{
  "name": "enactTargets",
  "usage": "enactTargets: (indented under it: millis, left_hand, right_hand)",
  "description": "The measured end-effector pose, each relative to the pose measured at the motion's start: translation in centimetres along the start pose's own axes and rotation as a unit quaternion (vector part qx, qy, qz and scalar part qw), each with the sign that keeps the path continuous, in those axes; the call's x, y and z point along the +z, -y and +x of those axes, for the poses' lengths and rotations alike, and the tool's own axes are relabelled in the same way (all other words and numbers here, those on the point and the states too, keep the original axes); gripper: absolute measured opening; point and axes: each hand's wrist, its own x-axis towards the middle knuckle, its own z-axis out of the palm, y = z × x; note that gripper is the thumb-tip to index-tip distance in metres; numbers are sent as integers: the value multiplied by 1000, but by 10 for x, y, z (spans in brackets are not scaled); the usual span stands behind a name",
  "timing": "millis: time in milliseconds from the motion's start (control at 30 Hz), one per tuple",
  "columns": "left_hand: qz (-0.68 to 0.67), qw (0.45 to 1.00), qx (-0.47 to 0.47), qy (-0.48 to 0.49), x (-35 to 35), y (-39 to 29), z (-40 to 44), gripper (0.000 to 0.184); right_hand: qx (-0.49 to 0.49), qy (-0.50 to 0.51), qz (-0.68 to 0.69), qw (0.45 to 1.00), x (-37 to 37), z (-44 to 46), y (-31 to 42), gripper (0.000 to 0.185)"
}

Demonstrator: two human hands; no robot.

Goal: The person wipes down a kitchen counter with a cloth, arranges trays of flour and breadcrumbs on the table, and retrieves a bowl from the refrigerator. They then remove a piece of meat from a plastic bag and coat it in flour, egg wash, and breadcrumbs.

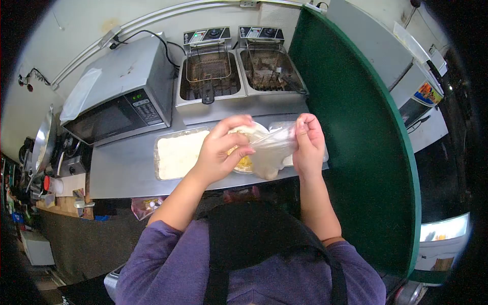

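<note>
A thin, crumpled piece of clear plastic (274,147), a bag or a glove, hangs between my hands. My right hand (310,145) pinches its upper right edge between thumb and fingers. On the other side, my left hand (218,150) has its fingers curved and apart, with the fingertips beside the plastic; whether they touch it I cannot make out. Partly hidden under my hands is a round bowl (243,168) with yellow contents. Left of it, a clear rectangular tray (156,168) holds white powder. Another container (325,154) shows behind my right hand.
Behind the metal counter (122,178) stands a double deep fryer (211,113) with two baskets. A microwave (117,101) is at the left. The tall green partition (356,137) closes off the right side. A pinkish bag (145,207) lies below the counter's front edge.
</note>
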Motion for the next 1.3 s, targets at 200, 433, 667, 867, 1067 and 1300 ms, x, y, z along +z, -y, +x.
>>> enactTargets:
  millis: [200,433,667,867,1067,1300]
  left_hand:
    - [-209,957,-173,99,19,-12,0,13]
    - [193,871,-58,447,40,8,13,29]
    - [-14,994,-30,104,99,-5,36,52]
    - [-4,993,-78,86,140,-2,42,32]
    - [-355,898,-249,68,130,7,56,7]
    - [-61,895,-181,403,88,28,60,34]
  right_hand:
    - [2,-45,27,999,-11,9,-3,7]
    - [-37,-68,124,989,-42,24,43,14]
    - [-12,30,17,999,-58,27,41,9]
    - [-90,-40,-160,982,-80,30,56,9]
    - [26,173,-246,953,-110,20,55,26]
    - [8,171,-359,917,-107,16,58,15]
